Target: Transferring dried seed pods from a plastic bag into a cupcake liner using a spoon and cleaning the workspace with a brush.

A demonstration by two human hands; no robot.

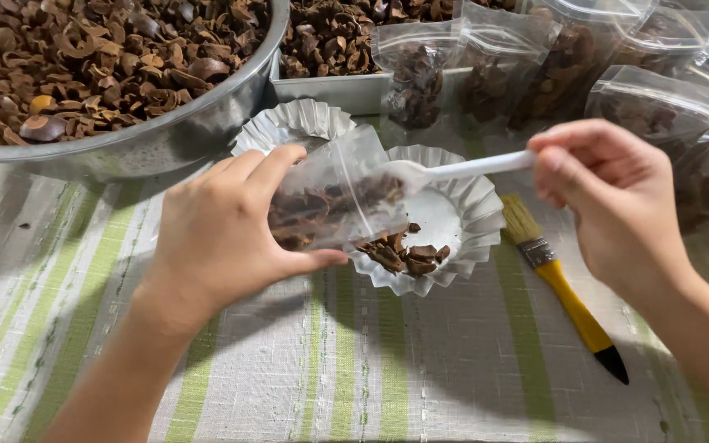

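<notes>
A wide steel bowl (166,135) heaped with brown, curled shell pieces fills the upper left, and beside it a steel tray (346,89) holds more, so much loose stock looks left to pack. Along the top right stands a row of clear filled bags (551,66), glossy and crinkled, which suggests a good share is already done. All rests on a coarse woven cloth (371,369) with green stripes.

The left hand (223,238) is closed on a small clear bag (334,201), thumb below and fingers above, mouth tilted right; it appears partly filled. The right hand (609,205) pinches a white plastic spoon (445,171), its bowl at the bag's mouth. Under the bag, a pleated foil cup (445,226) holds only a few pieces (404,256); a second cup (293,123) sits behind. A yellow-handled brush (560,283) lies just right.
</notes>
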